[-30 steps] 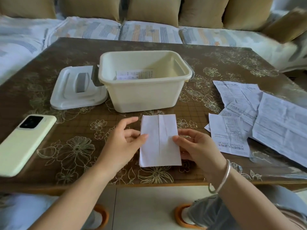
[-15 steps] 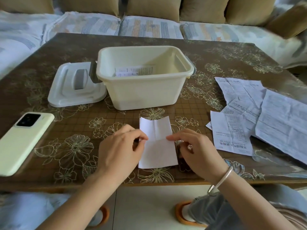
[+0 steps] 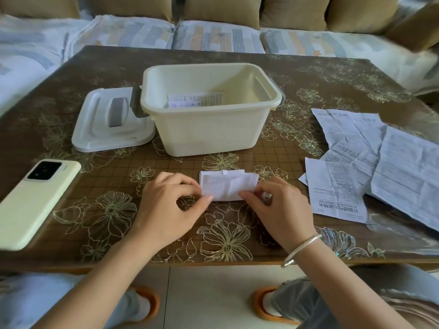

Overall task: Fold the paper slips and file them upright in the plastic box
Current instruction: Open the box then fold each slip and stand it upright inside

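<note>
A white paper slip [image 3: 226, 185] lies folded over on the brown flowered table [image 3: 297, 74], just in front of the box. My left hand [image 3: 166, 205] pinches its near left corner and my right hand [image 3: 281, 210] pinches its near right edge. The cream plastic box [image 3: 209, 129] stands open behind it, with folded slips [image 3: 196, 99] upright against its far left inner wall. A loose pile of printed paper slips [image 3: 370, 160] lies unfolded on the table to the right.
The box's white lid [image 3: 95, 134] with a grey handle lies left of the box. A pale green phone [image 3: 33, 203] lies face down near the left front edge. A sofa with cushions [image 3: 213, 34] runs behind the table.
The slip's near half has been folded up and away over the far half, so it is now about half as long. Both hands moved forward to the new fold.
</note>
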`<state>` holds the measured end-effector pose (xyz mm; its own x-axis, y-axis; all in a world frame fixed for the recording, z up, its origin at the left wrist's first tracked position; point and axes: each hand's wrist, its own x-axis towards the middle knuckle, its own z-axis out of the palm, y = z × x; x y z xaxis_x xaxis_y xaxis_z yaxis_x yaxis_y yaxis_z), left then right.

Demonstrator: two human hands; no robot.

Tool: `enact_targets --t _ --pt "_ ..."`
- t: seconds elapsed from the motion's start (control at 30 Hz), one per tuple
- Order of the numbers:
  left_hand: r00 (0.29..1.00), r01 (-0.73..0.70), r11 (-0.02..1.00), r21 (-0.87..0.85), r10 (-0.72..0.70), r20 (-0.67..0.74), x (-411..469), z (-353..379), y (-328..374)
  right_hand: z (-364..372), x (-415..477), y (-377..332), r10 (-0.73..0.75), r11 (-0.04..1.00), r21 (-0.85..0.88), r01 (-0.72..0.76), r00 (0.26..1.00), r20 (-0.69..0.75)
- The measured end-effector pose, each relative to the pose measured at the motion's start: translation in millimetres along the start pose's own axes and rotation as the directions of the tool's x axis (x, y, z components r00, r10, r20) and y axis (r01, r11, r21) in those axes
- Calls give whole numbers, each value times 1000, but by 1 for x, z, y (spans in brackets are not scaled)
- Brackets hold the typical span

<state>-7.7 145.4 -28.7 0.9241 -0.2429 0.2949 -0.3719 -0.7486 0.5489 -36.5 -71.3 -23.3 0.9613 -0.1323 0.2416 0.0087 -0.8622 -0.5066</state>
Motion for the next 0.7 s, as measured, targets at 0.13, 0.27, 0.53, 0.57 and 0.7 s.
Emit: enact_targets --t 0.13,0.27,0.53,0.57,0.7 --pt "990 96 994 55 -90 -106 13 14 7 3 11 -6 132 988 -88 -126 989 73" --pt "981 125 981 149 -99 -168 17 21 13 4 17 -14 182 968 -193 -159 978 105" --pt "978 -63 953 297 119 -174 14 26 21 1 17 -21 203 959 -223 -176 973 108" --pt "973 -129 936 329 184 -140 15 27 22 1 17 -21 206 957 -229 -177 973 109" --pt "970 -198 930 310 232 -74 18 30 23 2 13 -24 194 958 -232 -166 976 103"
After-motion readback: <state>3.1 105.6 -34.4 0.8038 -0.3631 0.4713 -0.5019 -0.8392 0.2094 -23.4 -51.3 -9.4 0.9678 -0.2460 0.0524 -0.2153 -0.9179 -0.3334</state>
